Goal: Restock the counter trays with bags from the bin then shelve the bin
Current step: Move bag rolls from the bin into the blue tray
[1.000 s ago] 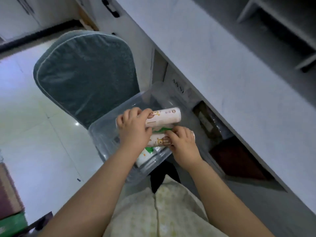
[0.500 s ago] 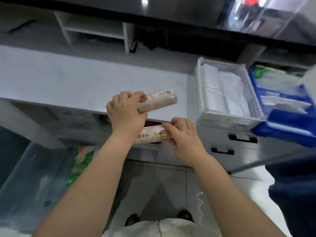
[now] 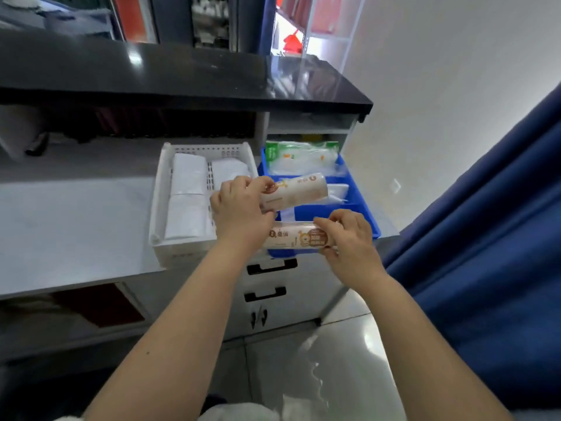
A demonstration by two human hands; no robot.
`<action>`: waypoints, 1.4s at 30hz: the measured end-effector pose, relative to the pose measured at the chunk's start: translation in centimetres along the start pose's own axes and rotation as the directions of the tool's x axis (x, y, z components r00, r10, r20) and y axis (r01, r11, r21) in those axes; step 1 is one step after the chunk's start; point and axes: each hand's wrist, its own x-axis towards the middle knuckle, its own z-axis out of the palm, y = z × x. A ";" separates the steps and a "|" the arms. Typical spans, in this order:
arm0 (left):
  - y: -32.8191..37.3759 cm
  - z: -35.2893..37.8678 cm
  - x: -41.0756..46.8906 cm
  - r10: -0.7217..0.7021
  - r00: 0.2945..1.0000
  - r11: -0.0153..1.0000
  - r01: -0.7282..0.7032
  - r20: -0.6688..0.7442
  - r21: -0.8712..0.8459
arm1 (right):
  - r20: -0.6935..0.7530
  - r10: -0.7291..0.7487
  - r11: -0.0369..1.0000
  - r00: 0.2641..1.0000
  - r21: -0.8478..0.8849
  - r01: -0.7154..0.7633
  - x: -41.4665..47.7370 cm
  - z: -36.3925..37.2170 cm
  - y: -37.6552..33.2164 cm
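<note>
— Those two rolls of bags, what do you make of them?

— Light, by the look of it. The upper roll (image 3: 296, 189) is carried in one hand with no strain, held out over the blue tray (image 3: 362, 220). The lower roll (image 3: 296, 238) sits just at that tray's near edge. Both are wrapped in printed film, so I'd guess smooth and a bit slippery, and firm enough to keep their shape but with some give under a squeeze.

— How are they held?

— The left hand (image 3: 241, 214) is curled around the left end of the upper roll, fingers over the top, thumb underneath. The right hand (image 3: 349, 238) pinches the right end of the lower roll between thumb and fingers. End grips, both of them. For setting down I'd take hold nearer the middle, where a slick tube is less likely to swing or slide out.

— And where would they go?

— The blue tray already has clear packets (image 3: 300, 158) at the back, with bare floor showing at the front. The white tray (image 3: 158, 208) just beside it on the counter (image 3: 76, 226) holds folded white bags (image 3: 188, 202). I'd say the blue one is the target, though that's only my reading
</note>
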 end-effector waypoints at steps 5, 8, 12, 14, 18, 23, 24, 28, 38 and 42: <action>2.5 5.4 2.1 0.039 0.999 0.999 -0.039 0.020 0.038 | 0.028 0.087 0.990 0.996 -0.110 -0.084 2.7 1.0 7.5; 2.4 7.9 3.9 0.045 0.998 0.998 -0.047 0.045 0.037 | 0.042 0.109 0.985 0.993 -0.136 -0.102 5.1 2.4 10.1; 1.6 10.0 7.7 0.041 0.995 0.998 -0.045 0.089 0.038 | 0.166 0.063 0.987 0.984 -0.158 -0.037 8.5 5.1 11.3; 1.2 10.9 9.6 0.060 0.992 0.997 -0.065 0.113 0.043 | 0.231 0.036 0.993 0.972 -0.121 -0.008 9.6 6.4 11.7; 0.6 12.7 11.7 0.068 0.989 0.997 -0.073 0.129 0.031 | 0.336 0.024 1.000 0.941 -0.002 -0.024 10.7 8.3 12.3; 0.3 14.3 12.3 0.054 0.985 0.997 -0.062 0.166 0.042 | 0.391 -0.040 0.994 0.919 0.111 -0.004 11.5 8.1 12.9; 0.3 14.4 12.2 0.050 0.985 0.997 -0.059 0.167 0.049 | 0.450 -0.061 0.993 0.891 0.117 0.009 11.6 8.1 12.9; 0.7 14.3 11.3 0.020 0.987 0.997 -0.032 0.158 0.072 | 0.639 -0.059 0.995 0.767 0.096 -0.003 11.8 7.7 12.4; 0.4 12.2 8.3 -0.066 0.996 0.989 0.057 0.063 0.140 | 0.750 -0.081 0.986 0.656 -0.036 0.163 13.0 7.9 11.3; 0.4 11.3 7.6 -0.102 0.995 0.982 0.100 0.005 0.163 | 0.705 -0.109 0.986 0.701 -0.013 0.167 12.5 7.3 11.5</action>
